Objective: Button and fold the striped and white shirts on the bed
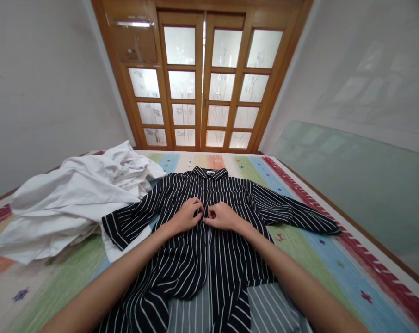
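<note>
A black shirt with white stripes [226, 259] lies front up, its collar at the far end and its sleeves spread to both sides. My left hand [187, 215] pinches the shirt's front edge at mid-chest, fingers curled. Right beside it, my right hand [224, 216] is closed on the other side of the same front opening, thumb and fingertips together. Below my hands the two front panels hang apart, and the greyish inside of the cloth shows near the hem. Any button between the fingertips is hidden.
A heap of white cloth [81, 189] lies to the left, partly by the shirt's left sleeve. Underneath is a multicoloured patterned spread [310, 259]. Wooden doors with glass panes [202, 88] stand at the far end. A pale green panel [355, 180] leans along the right wall.
</note>
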{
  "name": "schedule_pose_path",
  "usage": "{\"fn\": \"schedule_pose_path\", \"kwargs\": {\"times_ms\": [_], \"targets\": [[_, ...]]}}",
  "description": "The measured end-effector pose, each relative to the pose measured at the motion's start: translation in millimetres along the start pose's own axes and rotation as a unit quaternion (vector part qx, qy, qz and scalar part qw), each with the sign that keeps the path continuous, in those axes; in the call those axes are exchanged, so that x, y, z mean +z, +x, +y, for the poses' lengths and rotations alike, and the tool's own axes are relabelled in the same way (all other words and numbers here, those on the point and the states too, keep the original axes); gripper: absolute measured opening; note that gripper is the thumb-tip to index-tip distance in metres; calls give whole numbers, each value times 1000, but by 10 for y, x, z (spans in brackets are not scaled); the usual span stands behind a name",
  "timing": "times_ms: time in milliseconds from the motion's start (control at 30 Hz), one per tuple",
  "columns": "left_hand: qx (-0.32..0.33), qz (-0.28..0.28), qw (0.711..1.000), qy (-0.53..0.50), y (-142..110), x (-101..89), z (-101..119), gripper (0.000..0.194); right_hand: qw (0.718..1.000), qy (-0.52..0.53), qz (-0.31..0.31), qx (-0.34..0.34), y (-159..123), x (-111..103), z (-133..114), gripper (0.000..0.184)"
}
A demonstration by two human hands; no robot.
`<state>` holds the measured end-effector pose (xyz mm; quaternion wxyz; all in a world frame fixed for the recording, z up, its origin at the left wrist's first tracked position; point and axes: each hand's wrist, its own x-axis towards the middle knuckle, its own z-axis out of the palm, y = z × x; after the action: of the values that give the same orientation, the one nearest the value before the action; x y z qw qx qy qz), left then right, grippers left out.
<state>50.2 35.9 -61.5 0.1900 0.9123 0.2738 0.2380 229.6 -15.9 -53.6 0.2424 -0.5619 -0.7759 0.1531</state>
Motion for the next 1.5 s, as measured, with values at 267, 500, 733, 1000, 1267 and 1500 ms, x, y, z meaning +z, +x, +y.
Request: {"fn": "schedule_pose_path", "kwargs": {"times_ms": [267,500,733,1000,1267,1500], "targets": [[-41,-31,998,40,-176,-13,224,14,995,-15,36,92,-168,25,-16,11],[-86,3,996,28,-138,123,235,14,968,209,72,122,-203,76,82,11],[-94,1,995,16,-106,124,290,11,937,324,69,112,-239,145,135,8],[-99,31,990,-91,-118,166,275,8,971,195,69,119,-209,95,74,5],[-122,37,984,-127,-119,147,331,10,954,281,29,100,-169,121,212,14],[-153,37,975,-154,-120,158,363,12,927,353,14,124,-172,142,239,13]]}}
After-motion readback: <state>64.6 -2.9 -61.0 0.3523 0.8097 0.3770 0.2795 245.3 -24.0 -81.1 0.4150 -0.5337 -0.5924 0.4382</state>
